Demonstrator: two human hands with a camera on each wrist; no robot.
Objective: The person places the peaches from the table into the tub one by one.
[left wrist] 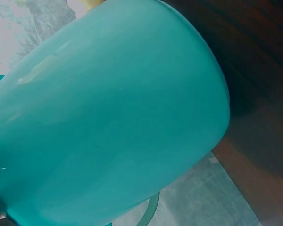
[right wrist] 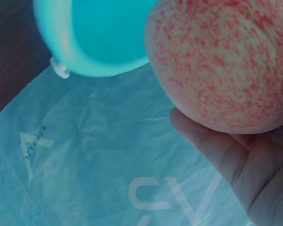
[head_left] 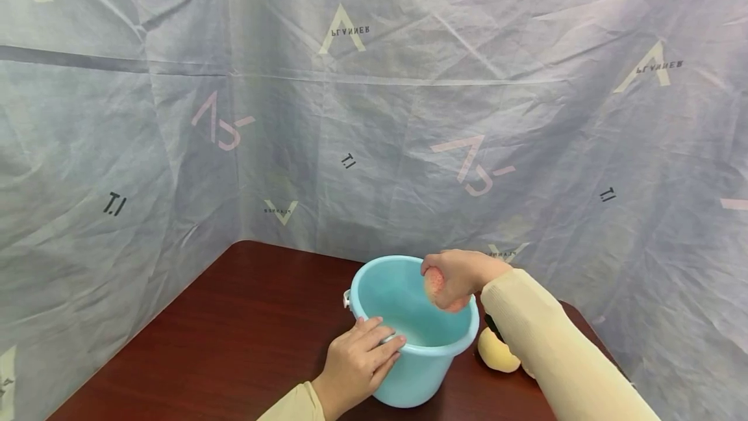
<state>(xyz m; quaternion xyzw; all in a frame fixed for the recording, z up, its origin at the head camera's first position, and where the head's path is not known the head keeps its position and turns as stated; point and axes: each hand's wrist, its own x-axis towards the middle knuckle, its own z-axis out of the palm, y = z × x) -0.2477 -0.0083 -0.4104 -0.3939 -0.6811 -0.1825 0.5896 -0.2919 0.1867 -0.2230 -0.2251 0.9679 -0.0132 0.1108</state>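
Observation:
A light-blue bucket [head_left: 409, 375] stands upright on the table. My left hand [head_left: 359, 359] holds its near rim, fingers lying over the edge. In the left wrist view the bucket's outer wall [left wrist: 113, 103] fills most of the picture, and little of that hand shows. Over the bucket's mouth, toward the right side, my right hand [head_left: 461, 275] grips a peach [head_left: 434, 283] from above. Up close, the peach [right wrist: 221, 66] is pale with red speckles, and the thumb [right wrist: 203, 136] presses against it. The part of the bucket's inside that shows holds nothing.
A pale yellow round fruit [head_left: 497, 351] lies on the table right of the bucket, partly hidden by my right sleeve [head_left: 549, 336]. Dark red-brown tabletop [head_left: 234, 330] extends to the left. Grey printed cloth [head_left: 380, 115] hangs behind and along the sides.

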